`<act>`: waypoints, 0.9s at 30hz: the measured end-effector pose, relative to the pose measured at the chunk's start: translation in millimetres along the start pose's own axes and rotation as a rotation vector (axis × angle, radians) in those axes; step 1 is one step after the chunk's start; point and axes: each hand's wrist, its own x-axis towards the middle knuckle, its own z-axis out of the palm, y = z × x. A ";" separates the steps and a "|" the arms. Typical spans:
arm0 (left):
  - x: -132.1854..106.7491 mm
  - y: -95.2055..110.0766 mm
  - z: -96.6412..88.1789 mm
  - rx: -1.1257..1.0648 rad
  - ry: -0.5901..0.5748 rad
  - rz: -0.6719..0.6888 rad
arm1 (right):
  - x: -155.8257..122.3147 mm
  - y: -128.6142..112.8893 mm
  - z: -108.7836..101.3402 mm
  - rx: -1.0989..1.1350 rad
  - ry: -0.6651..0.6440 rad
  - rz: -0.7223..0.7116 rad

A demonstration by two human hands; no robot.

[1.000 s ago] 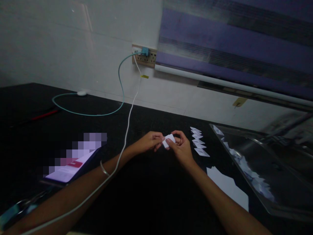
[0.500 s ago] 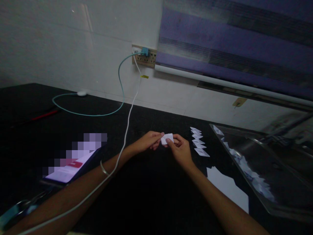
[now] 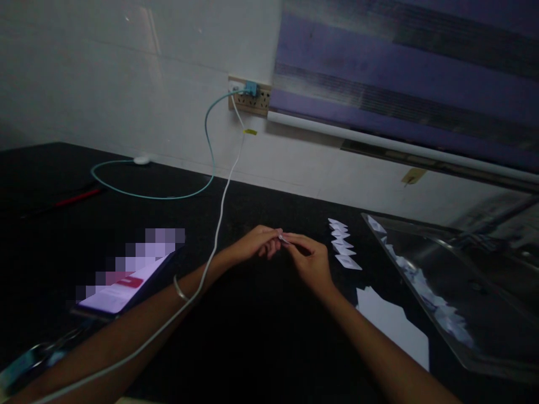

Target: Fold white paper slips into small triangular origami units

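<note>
Above the dark counter, a small folded piece of white paper (image 3: 284, 239) is pinched between both hands, showing only a narrow edge. My left hand (image 3: 260, 243) grips its left end with thumb and fingers. From the other side, my right hand (image 3: 309, 255) holds it between thumb and fingertips. To the right of my right hand, several folded paper boats (image 3: 342, 244) stand in a row. A stack of white paper sheets (image 3: 393, 325) lies beside my right forearm.
More folded paper boats line the rim of a metal sink (image 3: 475, 286) at the right. A lit phone (image 3: 113, 292) lies at the left, near a keyring (image 3: 40, 353). A white cable (image 3: 219, 216) runs from the wall socket (image 3: 249, 100) across my left forearm.
The folded paper has turned from showing its flat face to nearly edge-on. My right fingers have shifted to pinch it from the side; my left hand has barely moved.
</note>
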 end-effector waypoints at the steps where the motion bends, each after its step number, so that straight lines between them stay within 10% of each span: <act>1: 0.0 0.1 -0.1 -0.012 0.011 0.014 | 0.2 0.5 -0.5 -0.012 -0.009 -0.018; 27: -3.5 -4.1 3.4 0.230 -0.049 0.058 | 3.1 4.7 1.0 0.065 0.121 0.221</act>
